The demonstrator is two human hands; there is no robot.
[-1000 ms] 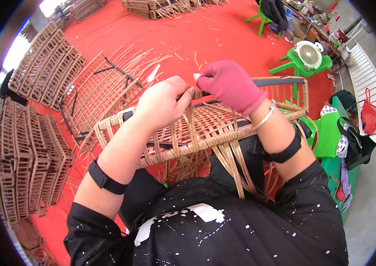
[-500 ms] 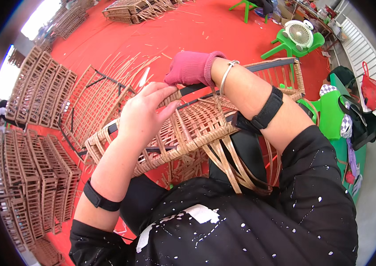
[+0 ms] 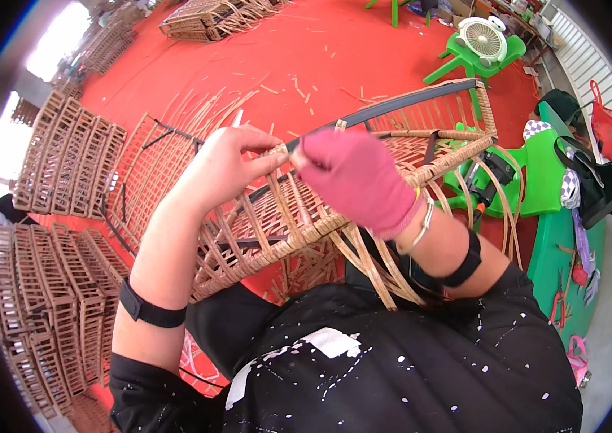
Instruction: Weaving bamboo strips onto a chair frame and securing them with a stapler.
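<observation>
A half-woven rattan basket [image 3: 299,195] lies tilted across my lap, its far rim partly a bare dark metal bar [image 3: 392,107] and partly wrapped in strips. My bare left hand [image 3: 226,169] pinches the wrapped end of that far rim between thumb and fingers. Close beside it, my right hand [image 3: 360,180], in a pink knitted glove, is closed with its fingertips at the rim. Whatever those gloved fingers grip is too blurred to make out. Loose rattan strips [image 3: 374,270] hang from the near rim towards my lap.
Another basket frame [image 3: 151,155] leans beyond my left arm, near tall stacks of woven baskets [image 3: 53,289]. To the right are a green bench [image 3: 566,245] with bags and pliers [image 3: 558,307], and a white fan [image 3: 483,40] on a green stool. Rattan scraps litter the red floor [image 3: 248,65].
My right hand has swung from beyond the far rim back towards me, now over the basket near my left hand. The basket has shifted slightly; my left hand keeps its hold on the rim.
</observation>
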